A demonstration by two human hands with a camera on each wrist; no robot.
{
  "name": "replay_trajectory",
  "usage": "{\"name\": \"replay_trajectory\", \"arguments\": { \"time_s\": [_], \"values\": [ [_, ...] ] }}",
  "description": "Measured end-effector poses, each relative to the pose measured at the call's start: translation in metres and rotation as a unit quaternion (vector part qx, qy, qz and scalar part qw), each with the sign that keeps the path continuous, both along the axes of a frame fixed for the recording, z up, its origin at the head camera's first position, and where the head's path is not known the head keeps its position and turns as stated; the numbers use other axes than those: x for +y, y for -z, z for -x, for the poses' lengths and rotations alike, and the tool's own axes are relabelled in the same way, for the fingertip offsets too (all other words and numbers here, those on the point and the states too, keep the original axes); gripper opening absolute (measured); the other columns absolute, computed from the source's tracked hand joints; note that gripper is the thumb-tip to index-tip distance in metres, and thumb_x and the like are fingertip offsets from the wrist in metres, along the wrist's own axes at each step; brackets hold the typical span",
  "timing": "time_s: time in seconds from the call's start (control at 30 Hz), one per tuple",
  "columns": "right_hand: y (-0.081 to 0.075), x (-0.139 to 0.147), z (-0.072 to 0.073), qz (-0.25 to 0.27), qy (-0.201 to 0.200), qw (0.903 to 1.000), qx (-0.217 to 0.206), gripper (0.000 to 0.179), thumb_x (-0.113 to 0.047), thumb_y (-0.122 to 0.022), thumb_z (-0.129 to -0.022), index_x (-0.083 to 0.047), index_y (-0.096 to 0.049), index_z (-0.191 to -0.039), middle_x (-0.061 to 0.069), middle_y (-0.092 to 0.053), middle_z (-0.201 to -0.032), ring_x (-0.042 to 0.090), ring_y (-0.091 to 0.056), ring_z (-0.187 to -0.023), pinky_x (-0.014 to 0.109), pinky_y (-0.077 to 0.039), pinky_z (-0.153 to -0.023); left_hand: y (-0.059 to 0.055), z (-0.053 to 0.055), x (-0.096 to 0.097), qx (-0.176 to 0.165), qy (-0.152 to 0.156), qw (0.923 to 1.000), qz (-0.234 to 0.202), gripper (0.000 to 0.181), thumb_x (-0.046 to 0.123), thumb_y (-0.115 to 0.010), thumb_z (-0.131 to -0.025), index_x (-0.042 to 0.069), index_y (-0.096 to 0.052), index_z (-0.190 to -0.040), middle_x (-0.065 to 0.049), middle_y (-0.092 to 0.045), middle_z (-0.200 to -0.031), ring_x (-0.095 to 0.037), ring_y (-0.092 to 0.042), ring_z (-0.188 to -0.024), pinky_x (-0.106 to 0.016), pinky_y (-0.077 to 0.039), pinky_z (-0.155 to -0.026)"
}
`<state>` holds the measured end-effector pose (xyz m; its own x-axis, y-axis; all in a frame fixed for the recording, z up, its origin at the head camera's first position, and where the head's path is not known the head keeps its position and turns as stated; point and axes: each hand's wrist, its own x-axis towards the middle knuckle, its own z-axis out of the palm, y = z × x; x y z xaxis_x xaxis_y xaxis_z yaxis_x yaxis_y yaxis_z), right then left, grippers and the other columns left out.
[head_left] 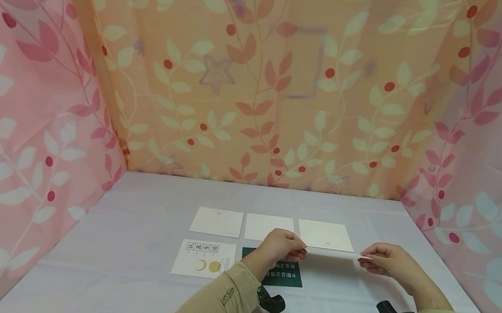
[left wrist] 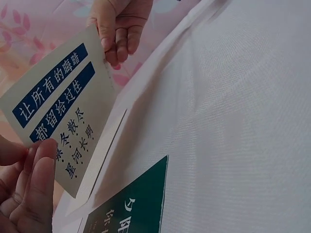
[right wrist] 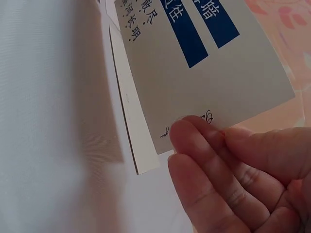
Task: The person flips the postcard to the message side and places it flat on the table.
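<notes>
Both hands hold one cream card (left wrist: 97, 121) by its opposite ends, a little above the table. Blue bands and printed characters cover the face seen in the wrist views; from the head it appears almost edge-on. My left hand (head_left: 277, 247) pinches one end between thumb and fingers, over a dark green card (head_left: 287, 280) that it partly hides. At the other end, my right hand (head_left: 386, 260) pinches the card's corner near some small handwriting-like print. Just behind the held card lies a pale card (head_left: 324, 234), flat on the table.
Two more pale cards, a left one (head_left: 216, 222) and a middle one (head_left: 267, 225), complete the back row. A white card with a yellow moon and sun (head_left: 193, 265) lies left of the green one. White cloth covers the table (head_left: 115, 244); patterned curtains (head_left: 257, 78) surround it.
</notes>
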<state>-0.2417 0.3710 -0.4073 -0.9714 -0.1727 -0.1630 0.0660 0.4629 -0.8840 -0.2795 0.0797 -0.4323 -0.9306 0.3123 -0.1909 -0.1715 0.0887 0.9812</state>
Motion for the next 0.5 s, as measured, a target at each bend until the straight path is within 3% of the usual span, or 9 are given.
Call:
{"name": "replay_trajectory", "arguments": {
  "time_s": [0.3,0.5],
  "values": [
    [0.0044,-0.0023,-0.0002,-0.009,0.003,0.9999,-0.004,0.035,-0.023,-0.062,-0.087,0.009,-0.059,-0.100,0.011,-0.067,-0.089,0.026,-0.064,-0.081,0.033,-0.054,-0.071,0.0040,0.0010,0.0003,0.000,-0.007,1.0000,0.005,0.009,0.012,-0.067,-0.081,0.004,-0.070,-0.080,-0.007,-0.066,-0.069,-0.016,-0.065,-0.062,-0.027,-0.054,-0.059],
    [0.0060,-0.0045,-0.0012,-0.026,0.019,0.9995,0.001,0.032,-0.021,-0.064,-0.085,0.007,-0.061,-0.098,0.006,-0.066,-0.083,0.017,-0.060,-0.072,0.031,-0.054,-0.068,0.0066,0.0011,0.0024,-0.006,-0.010,0.9999,0.005,0.004,0.010,-0.068,-0.080,0.006,-0.069,-0.078,-0.007,-0.066,-0.070,-0.016,-0.064,-0.061,-0.028,-0.054,-0.059]
  ]
}}
